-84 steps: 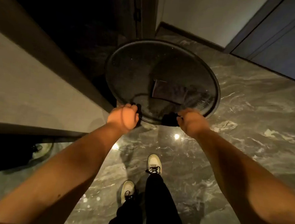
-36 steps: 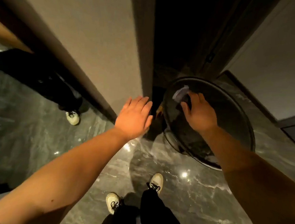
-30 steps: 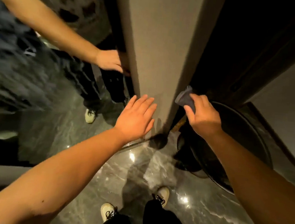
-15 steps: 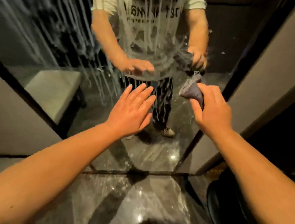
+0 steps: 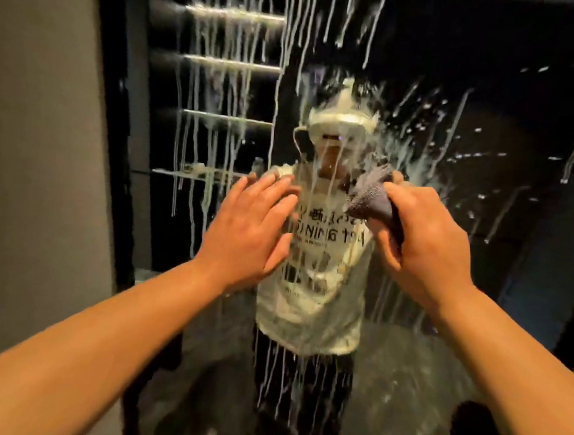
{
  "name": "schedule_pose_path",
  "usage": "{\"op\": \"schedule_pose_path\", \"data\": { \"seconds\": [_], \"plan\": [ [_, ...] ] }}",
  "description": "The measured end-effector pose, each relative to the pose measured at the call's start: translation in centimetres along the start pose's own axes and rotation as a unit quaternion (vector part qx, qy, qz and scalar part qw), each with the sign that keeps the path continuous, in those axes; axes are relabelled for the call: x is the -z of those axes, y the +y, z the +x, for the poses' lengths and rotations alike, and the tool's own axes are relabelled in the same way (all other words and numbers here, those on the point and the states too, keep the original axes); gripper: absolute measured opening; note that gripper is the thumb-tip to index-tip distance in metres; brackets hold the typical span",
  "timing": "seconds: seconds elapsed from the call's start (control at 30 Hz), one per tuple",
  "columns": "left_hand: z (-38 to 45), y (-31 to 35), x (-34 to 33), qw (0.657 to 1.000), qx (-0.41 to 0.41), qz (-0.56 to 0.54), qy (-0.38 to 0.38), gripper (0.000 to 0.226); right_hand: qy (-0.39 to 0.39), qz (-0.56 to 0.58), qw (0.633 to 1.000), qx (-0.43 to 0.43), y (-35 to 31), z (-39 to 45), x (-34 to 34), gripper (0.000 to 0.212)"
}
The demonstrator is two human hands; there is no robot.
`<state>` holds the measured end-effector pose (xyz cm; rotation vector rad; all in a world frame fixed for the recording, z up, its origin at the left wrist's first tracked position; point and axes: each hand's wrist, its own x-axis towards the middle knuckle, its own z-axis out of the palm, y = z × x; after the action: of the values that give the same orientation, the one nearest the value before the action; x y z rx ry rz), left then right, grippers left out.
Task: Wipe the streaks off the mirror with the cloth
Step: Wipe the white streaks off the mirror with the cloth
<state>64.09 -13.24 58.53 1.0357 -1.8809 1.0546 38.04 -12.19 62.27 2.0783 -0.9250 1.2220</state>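
**Cloth raised to a streaked mirror**

A tall mirror (image 5: pixel 460 93) in a dark frame fills the middle of the head view, its glass run over with pale streaks (image 5: pixel 220 85). Most of them hang as long vertical drips in the upper left part of the mirror, and a splatter fans out to the upper right of the mirror's middle. More thin drips run down the lower middle of the glass. The mirror shows a reflected person in a light printed T-shirt (image 5: pixel 311 288) and dark trousers, standing square to it.

The right hand (image 5: pixel 424 242) is up in front of the mirror's middle, a little to the right. Its fingers are curled closed around a grey cloth (image 5: pixel 371 198), with the thumb pressed along the top of the bundle. The bunched end of the cloth sticks out to the upper left of the fist, towards the glass. Whether the cloth is touching the mirror or just short of it cannot be told.

The left hand (image 5: pixel 254 228) is just left of the mirror's middle, empty, palm facing the glass. Its fingers are straight and held close together, tips pointing up and to the right. Contact with the glass cannot be told either.

A plain grey wall (image 5: pixel 32 163) borders the mirror on its left.
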Motion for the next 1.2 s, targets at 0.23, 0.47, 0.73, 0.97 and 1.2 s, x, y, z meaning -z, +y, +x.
{"op": "schedule_pose_path", "data": {
  "seconds": [0.23,0.47,0.73,0.97,1.2],
  "plan": [
    [9.2,-6.8,3.4,0.993,0.053,0.066,0.083,0.053,0.133,-0.076,0.978,0.139,0.6,13.6,2.6,0.046],
    [14.6,-11.4,6.2,0.982,0.132,0.056,0.124,0.059,0.205,-0.113,0.954,0.189,-0.3,24.5,4.4,0.042],
    [14.6,-16.1,6.6,0.97,0.184,0.053,0.148,0.063,0.219,-0.168,0.941,0.195,-1.0,33.1,5.4,0.039],
    [12.0,-19.4,6.2,0.971,0.197,0.049,0.126,0.066,0.233,-0.274,0.918,0.17,-3.4,38.9,5.6,0.033],
    [10.6,-21.3,6.4,0.971,0.207,0.051,0.111,0.067,0.181,-0.266,0.934,0.158,-5.2,42.0,2.9,0.039]
  ]
}}
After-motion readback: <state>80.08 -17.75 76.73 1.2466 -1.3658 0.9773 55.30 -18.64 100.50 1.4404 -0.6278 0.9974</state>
